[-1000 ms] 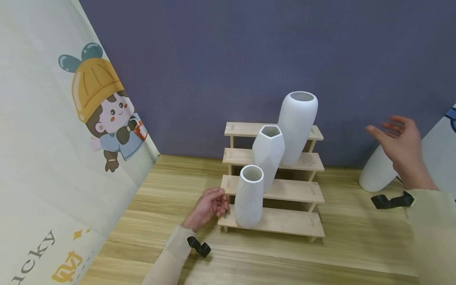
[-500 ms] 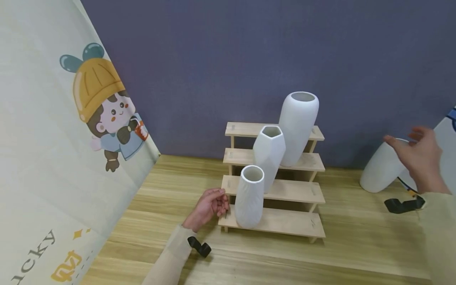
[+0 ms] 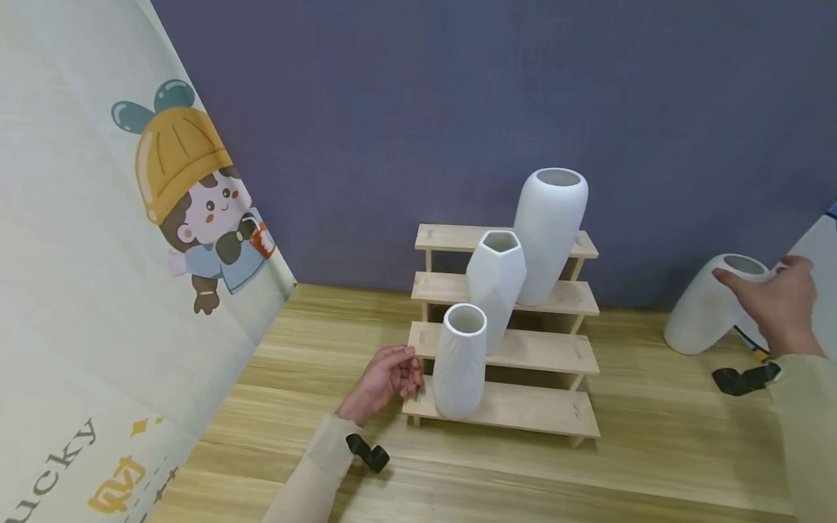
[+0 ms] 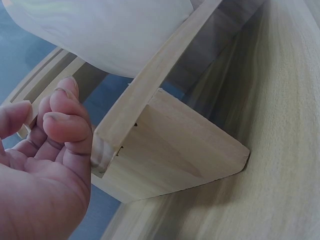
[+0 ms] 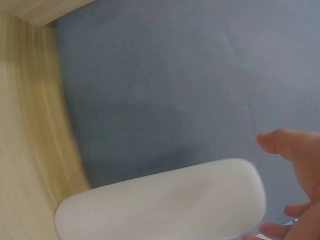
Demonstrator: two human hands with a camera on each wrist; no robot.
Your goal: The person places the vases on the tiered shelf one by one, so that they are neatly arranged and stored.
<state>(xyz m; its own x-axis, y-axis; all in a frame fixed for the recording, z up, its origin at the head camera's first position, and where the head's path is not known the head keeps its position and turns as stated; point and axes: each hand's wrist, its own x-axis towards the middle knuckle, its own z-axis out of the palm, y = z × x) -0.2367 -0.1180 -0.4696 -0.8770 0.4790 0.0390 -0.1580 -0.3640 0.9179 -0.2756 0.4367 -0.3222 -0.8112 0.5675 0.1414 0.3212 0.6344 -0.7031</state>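
Note:
My left hand point(image 3: 381, 379) rests beside the left end of a stepped wooden stand point(image 3: 530, 408), its fingers loosely curled around nothing. In the left wrist view the fingertips point(image 4: 65, 127) lie close to the shelf ends; whether they touch cannot be told. On the stand are a short textured white vase point(image 3: 460, 370), a faceted white vase point(image 3: 495, 280) and a tall smooth white vase point(image 3: 551, 225). At the right, my right hand point(image 3: 783, 305) is spread near the mouth of another white vase point(image 3: 700, 309). The right wrist view shows a gap between my thumb point(image 5: 280, 142) and that vase.
Everything stands on a wood-grain table point(image 3: 314, 334). A dark blue wall panel point(image 3: 366, 131) rises behind it. To the left hangs a pale cloth point(image 3: 72, 240) with a cartoon figure; another printed pale surface point(image 3: 817, 254) is at the far right.
My right hand has moved right and down to the vase on the right, whose mouth now shows. The left hand and the vases on the stand stay as they were.

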